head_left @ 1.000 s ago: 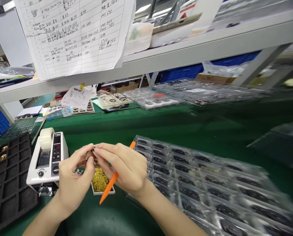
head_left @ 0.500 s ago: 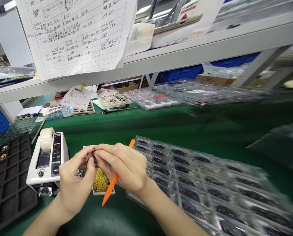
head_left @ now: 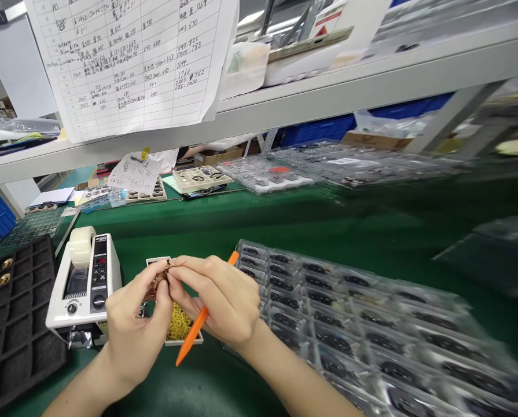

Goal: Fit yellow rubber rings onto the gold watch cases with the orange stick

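Observation:
My left hand (head_left: 135, 324) is closed, its thumb and fingers pinching a small copper-coloured part (head_left: 158, 284) that they largely hide. Fingertips of my right hand (head_left: 226, 298) meet the near side of the same part, thumb and forefinger pressed together. A pointed orange plastic stick (head_left: 190, 340) is also tucked in my right hand, slanting down across the palm with its tip free. Beneath both hands sits a small white tray (head_left: 184, 343) of thin yellow rings (head_left: 178, 325), partly covered. A small metallic item (head_left: 143, 310) shows behind my left thumb, too obscured to name.
A white tape dispenser (head_left: 59, 313) stands left of my hands. Farther left lies a black foam tray (head_left: 41, 341) with several gold parts (head_left: 4, 279). Clear compartment trays (head_left: 345, 313) of black parts spread to the right. A grey shelf (head_left: 319, 104) with handwritten sheets (head_left: 132, 75) crosses above the bench.
The copper-coloured part has turned slightly between my fingers and shows less. My left thumb has risen a little, and the orange stick's lower tip has swung slightly left.

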Demonstrator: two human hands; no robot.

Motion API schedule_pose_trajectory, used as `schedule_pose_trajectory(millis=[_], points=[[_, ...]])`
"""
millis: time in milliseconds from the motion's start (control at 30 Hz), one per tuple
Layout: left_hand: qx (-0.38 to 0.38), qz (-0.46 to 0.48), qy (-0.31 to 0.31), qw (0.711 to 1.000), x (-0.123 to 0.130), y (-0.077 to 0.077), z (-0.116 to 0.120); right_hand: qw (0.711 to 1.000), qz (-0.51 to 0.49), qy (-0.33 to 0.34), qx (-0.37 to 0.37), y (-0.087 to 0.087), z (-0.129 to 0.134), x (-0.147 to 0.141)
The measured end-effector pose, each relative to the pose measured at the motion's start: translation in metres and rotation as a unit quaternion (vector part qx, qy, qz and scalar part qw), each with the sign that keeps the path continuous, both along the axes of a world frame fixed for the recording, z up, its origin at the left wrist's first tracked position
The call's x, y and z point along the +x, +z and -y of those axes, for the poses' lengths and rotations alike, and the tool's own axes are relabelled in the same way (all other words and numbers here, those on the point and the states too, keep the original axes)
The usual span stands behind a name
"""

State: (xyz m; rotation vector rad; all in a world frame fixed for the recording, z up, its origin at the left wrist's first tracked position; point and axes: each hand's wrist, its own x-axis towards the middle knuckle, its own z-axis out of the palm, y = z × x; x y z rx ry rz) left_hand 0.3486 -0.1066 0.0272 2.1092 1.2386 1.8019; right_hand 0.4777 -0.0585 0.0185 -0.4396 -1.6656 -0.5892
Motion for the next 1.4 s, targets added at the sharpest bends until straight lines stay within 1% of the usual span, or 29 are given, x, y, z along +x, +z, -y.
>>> schedule_pose_trajectory(millis=[133,200,300,400,467,533,567,633,700,733,800,900,1000,1133,1267,1333,1400], points=[[-0.021,0.022,-0.01,0.999,0.0,0.0,0.0,1.0,-0.014,-0.01,0.004,-0.003,-0.001,-0.002],[-0.053,0.04,-0.022,0.998,0.0,0.0,0.0,1.0,-0.011,-0.014,0.001,-0.005,-0.002,-0.003],[-0.146,0.098,-0.049,0.983,-0.003,0.002,-0.004,0.999,-0.015,0.005,-0.031,-0.005,-0.001,-0.004],[-0.256,0.185,-0.092,0.944,-0.008,0.007,-0.013,0.989,-0.054,0.071,-0.12,0.0,0.003,0.001],[-0.306,0.234,-0.127,0.914,-0.013,0.01,-0.019,0.971,-0.1,0.097,-0.192,0.005,0.005,0.008],[-0.334,0.266,-0.164,0.889,-0.017,0.012,-0.025,0.95,-0.113,0.112,-0.27,0.01,0.004,0.017],[-0.344,0.275,-0.183,0.879,-0.019,0.012,-0.027,0.937,-0.091,0.127,-0.313,0.013,0.003,0.021],[-0.359,0.281,-0.217,0.863,-0.022,0.012,-0.029,0.903,-0.003,0.176,-0.393,0.016,0.001,0.026],[-0.371,0.275,-0.243,0.853,-0.024,0.011,-0.029,0.871,0.08,0.227,-0.429,0.017,-0.001,0.026],[-0.372,0.27,-0.25,0.852,-0.024,0.012,-0.029,0.863,0.104,0.244,-0.429,0.016,-0.002,0.025],[-0.369,0.255,-0.254,0.857,-0.024,0.013,-0.027,0.866,0.123,0.257,-0.411,0.015,-0.001,0.022],[-0.356,0.232,-0.243,0.872,-0.022,0.017,-0.026,0.878,0.122,0.251,-0.39,0.013,0.003,0.016],[-0.341,0.221,-0.231,0.884,-0.021,0.018,-0.026,0.877,0.107,0.251,-0.396,0.013,0.006,0.011],[-0.328,0.206,-0.219,0.896,-0.022,0.013,-0.027,0.861,0.086,0.258,-0.431,0.011,0.006,0.007],[-0.328,0.217,-0.224,0.892,-0.026,0.009,-0.029,0.834,0.109,0.249,-0.48,0.011,0.003,0.011],[-0.331,0.219,-0.224,0.89,-0.028,0.008,-0.03,0.827,0.109,0.245,-0.494,0.011,0.002,0.012],[-0.335,0.215,-0.225,0.889,-0.029,0.008,-0.031,0.818,0.091,0.264,-0.503,0.01,0.001,0.011]])
